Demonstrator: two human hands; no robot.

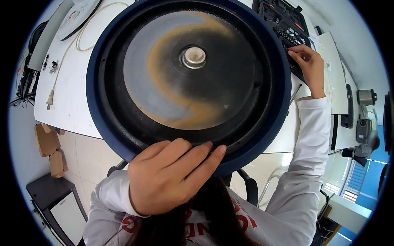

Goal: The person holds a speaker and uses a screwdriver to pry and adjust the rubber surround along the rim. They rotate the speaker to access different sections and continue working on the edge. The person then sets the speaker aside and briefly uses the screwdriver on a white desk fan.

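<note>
A large round electric pan [269, 135] with a dark blue rim and black inner wall fills the middle. Its grey and black heating plate [139, 76] bears a brown curved stain, and a round metal knob [193, 57] sits in the plate's centre. My left hand [170, 174] is bent over the near rim, fingers against the inner wall; its thumb is hidden. Beyond the pan's right side my right hand [310, 65] has thumb and forefinger pinched together at the edge of an open black tool case [283, 18]. Whatever they hold is too small to tell.
On the white table [67, 98], a pale cord with a plug [50, 100] runs along the left. A round white lid-like part [78, 20] lies at the far left. Cardboard boxes [47, 141] and a dark cabinet [51, 192] stand beyond the table's left edge.
</note>
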